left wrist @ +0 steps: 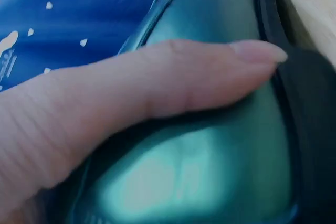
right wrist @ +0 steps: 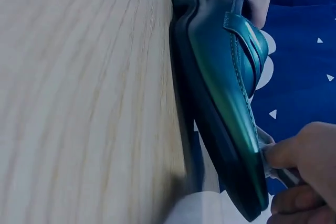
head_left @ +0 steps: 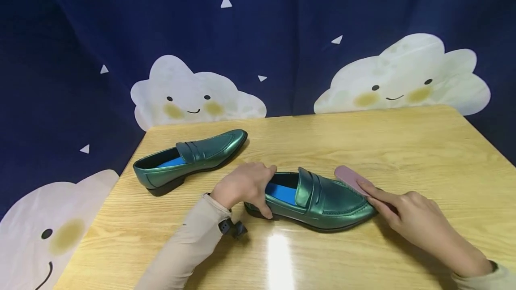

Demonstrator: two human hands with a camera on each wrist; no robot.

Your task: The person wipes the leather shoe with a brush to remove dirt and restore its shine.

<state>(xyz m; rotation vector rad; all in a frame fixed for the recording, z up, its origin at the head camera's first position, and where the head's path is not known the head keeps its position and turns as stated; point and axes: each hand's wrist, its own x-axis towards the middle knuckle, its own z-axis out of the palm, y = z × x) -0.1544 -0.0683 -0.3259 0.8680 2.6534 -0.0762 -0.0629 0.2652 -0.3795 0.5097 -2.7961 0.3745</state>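
A shiny green loafer (head_left: 330, 200) with a blue insole lies on the table, its toe pointing right. My left hand (head_left: 246, 187) grips it at the heel, the thumb running down the near side to the sole edge. In the left wrist view that thumb (left wrist: 178, 77) crosses the green upper. My right hand (head_left: 415, 218) pinches a flat pink brush (head_left: 350, 178) with a rounded end. The brush lies against the top of the loafer's toe. Its greyish underside (right wrist: 265, 142) shows at the toe seam in the right wrist view.
The matching green loafer (head_left: 193, 158) stands farther back on the left, toe pointing up and right. Both are on a light wooden table (head_left: 387, 142). A dark blue curtain (head_left: 290, 26) with cloud faces hangs behind the table's back edge.
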